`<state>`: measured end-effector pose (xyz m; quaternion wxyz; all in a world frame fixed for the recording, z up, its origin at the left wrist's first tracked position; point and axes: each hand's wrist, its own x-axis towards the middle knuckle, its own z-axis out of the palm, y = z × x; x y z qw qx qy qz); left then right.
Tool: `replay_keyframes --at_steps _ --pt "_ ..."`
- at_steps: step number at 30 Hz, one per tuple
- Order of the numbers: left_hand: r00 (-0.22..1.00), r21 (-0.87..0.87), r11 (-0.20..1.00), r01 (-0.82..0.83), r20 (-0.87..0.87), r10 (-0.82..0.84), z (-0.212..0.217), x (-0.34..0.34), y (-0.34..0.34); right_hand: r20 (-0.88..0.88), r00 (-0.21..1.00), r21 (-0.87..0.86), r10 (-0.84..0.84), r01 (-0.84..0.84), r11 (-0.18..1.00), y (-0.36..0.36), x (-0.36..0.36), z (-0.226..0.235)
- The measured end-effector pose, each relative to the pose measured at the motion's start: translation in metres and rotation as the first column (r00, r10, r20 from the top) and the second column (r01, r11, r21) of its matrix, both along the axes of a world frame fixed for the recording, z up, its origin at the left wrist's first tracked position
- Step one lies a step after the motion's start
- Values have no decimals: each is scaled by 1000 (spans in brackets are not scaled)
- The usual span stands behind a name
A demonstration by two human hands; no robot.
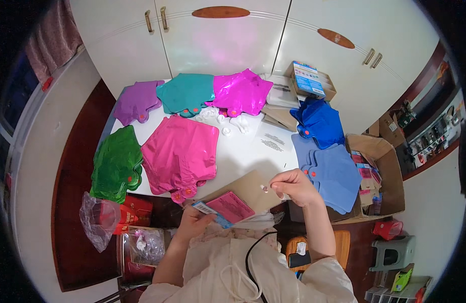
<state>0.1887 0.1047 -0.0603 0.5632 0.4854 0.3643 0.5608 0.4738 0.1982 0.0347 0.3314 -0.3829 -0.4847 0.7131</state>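
Observation:
My left hand [193,222] grips the lower left end of a flat packet [232,207] with a pink panel and a blue and white edge. Behind it, a tan cardboard sheet [254,185] lies tilted at the table's near edge; whether the hand holds this too, I cannot tell. Over the sheet's right end, my right hand [295,187] is closed in a pinch. At its fingertips is a small whitish piece with a reddish spot [265,189], too small to name. Closest on the table are a pile of shiny pink foil sheets [182,151] and a light blue pile [334,174].
Foil piles in purple [137,103], teal [185,92], magenta [243,93], green [114,164] and dark blue [321,123] ring the white table [233,156]. White scraps [238,123] sit mid-table. An open carton [394,189] stands at the right, a red bag [134,212] at lower left.

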Motion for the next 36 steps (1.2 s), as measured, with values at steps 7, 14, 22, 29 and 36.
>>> replay_keyframes --at_steps 7,14,22,29,36 --pt "959 -2 994 108 -263 -105 -37 -25 -1 -129 979 -2 159 -160 987 5 6 -7" --pt "999 -46 998 -36 36 38 -11 -1 1 -120 983 -13 142 -145 989 5 4 -10" --pt "996 -104 990 -94 -16 93 -9 4 0 120 992 164 -26 6 986 0 -7 -6" --pt "914 -86 951 -298 -314 258 -4 29 4 319 945 254 -76 -8 967 41 -8 -22" --pt "221 564 804 187 -822 525 31 29 35 610 782 495 -128 -250 832 116 -10 -52"
